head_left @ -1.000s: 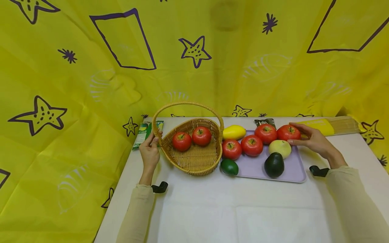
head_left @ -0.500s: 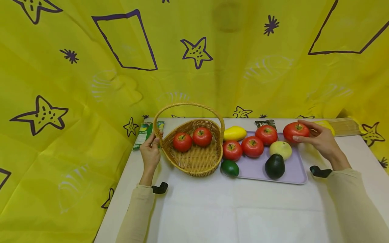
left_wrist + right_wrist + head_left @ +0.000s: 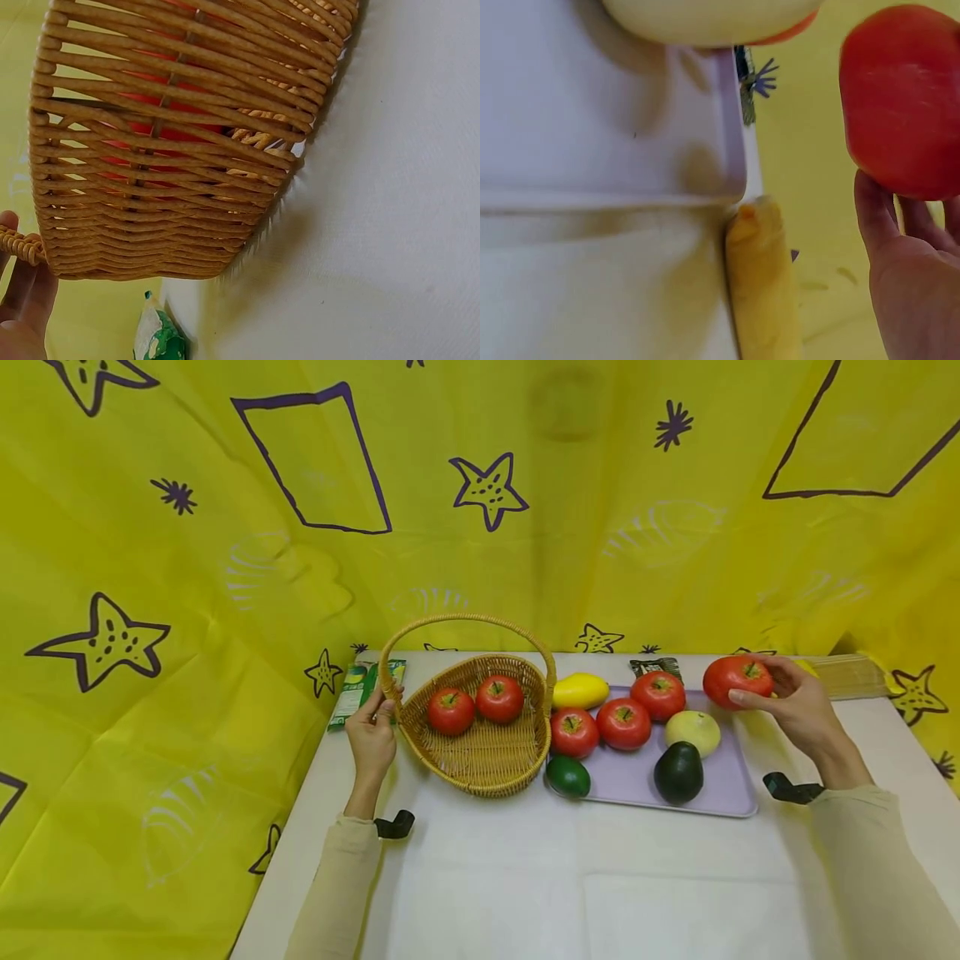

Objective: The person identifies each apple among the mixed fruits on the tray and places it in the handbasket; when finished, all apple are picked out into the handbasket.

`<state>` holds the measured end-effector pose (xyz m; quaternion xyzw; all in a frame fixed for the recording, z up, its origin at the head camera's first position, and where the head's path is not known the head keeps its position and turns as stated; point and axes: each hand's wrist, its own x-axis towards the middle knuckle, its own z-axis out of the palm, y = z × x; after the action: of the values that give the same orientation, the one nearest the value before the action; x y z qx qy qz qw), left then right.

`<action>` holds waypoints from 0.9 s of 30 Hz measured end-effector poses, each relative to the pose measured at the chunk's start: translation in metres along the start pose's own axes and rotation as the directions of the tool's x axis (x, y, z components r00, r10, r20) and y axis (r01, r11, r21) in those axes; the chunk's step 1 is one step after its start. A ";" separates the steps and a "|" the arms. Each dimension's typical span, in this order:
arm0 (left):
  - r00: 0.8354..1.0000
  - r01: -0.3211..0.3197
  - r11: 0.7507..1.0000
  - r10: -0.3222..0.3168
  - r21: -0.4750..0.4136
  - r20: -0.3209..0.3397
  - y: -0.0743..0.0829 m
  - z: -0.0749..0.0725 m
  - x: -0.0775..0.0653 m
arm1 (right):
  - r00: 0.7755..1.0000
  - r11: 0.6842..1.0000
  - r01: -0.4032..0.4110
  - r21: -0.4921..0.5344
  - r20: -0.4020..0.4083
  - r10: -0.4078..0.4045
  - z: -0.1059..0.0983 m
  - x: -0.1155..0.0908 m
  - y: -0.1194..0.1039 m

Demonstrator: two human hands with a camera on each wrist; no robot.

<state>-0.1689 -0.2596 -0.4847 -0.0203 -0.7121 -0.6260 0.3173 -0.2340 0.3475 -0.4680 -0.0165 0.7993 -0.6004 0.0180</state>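
In the head view my left hand (image 3: 372,745) grips the handle (image 3: 387,672) of a wicker basket (image 3: 487,768) at its left end; the left wrist view shows fingers around the handle's base. Two red apples (image 3: 451,711) lie inside the basket. My right hand (image 3: 813,718) holds another red apple (image 3: 731,682) between thumb and fingers, raised above the back right corner of a lilac tray (image 3: 727,781). That apple (image 3: 904,101) is clear of the tray in the right wrist view. On the tray are more red apples (image 3: 624,723), a pale yellow-green fruit (image 3: 693,732) and a dark avocado (image 3: 678,772).
A yellow mango-like fruit (image 3: 580,691) and a small green fruit (image 3: 567,776) lie at the tray's left end, beside the basket. Behind stand a green-white packet (image 3: 347,700), a dark packet (image 3: 655,665) and a noodle pack (image 3: 847,677). A yellow curtain (image 3: 480,568) borders the white table.
The right hand has lifted the apple off the tray's back right corner and moved it slightly right. The left hand stays on the basket handle.
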 end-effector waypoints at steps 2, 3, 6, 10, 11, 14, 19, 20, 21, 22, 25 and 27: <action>1.000 0.000 1.000 0.000 0.003 0.002 0.000 0.000 0.000 | 1.000 0.993 0.016 0.113 0.004 -0.017 0.003 -0.002 -0.003; 1.000 0.001 1.000 -0.001 0.005 0.001 0.000 0.000 0.000 | 1.000 0.986 0.030 0.162 0.005 -0.031 0.004 -0.003 -0.004; 1.000 0.004 1.000 -0.003 0.014 -0.009 0.000 -0.001 0.000 | 0.995 0.950 0.088 0.300 0.020 -0.099 0.010 -0.003 -0.008; 1.000 -0.006 1.000 0.006 0.022 -0.014 0.001 0.000 0.000 | 0.987 0.942 0.144 0.302 0.022 -0.158 0.020 -0.003 -0.014; 1.000 -0.009 1.000 0.009 0.021 -0.014 0.001 0.000 0.000 | 0.987 0.946 0.149 0.287 0.022 -0.162 0.022 -0.004 -0.016; 1.000 -0.010 1.000 0.010 0.012 -0.012 0.001 0.000 0.000 | 0.985 0.958 0.157 0.239 0.025 -0.168 0.028 -0.005 -0.023; 1.000 -0.004 1.000 0.004 0.006 -0.010 0.000 0.000 0.000 | 0.979 0.968 0.187 0.168 0.053 -0.199 0.037 -0.009 -0.036; 1.000 -0.003 1.000 0.003 0.005 -0.009 0.000 0.000 0.000 | 0.977 0.969 0.194 0.152 0.063 -0.205 0.039 -0.010 -0.039; 1.000 -0.001 1.000 0.001 0.004 -0.008 0.000 0.000 0.000 | 0.975 0.970 0.200 0.138 0.073 -0.211 0.041 -0.011 -0.041; 1.000 -0.001 1.000 0.001 0.005 -0.007 0.000 0.000 0.000 | 0.973 0.970 0.203 0.133 0.085 -0.215 0.044 -0.011 -0.044; 1.000 -0.003 1.000 0.003 -0.004 -0.005 0.000 0.000 0.000 | 0.970 0.971 0.204 0.123 0.111 -0.218 0.053 -0.013 -0.050; 1.000 -0.001 1.000 0.001 0.000 -0.005 0.001 0.001 0.001 | 0.969 0.974 0.205 0.101 0.122 -0.216 0.060 -0.015 -0.055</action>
<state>-0.1694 -0.2591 -0.4839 -0.0192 -0.7112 -0.6259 0.3195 -0.2162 0.2754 -0.4316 -0.1402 0.7630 -0.6310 0.0076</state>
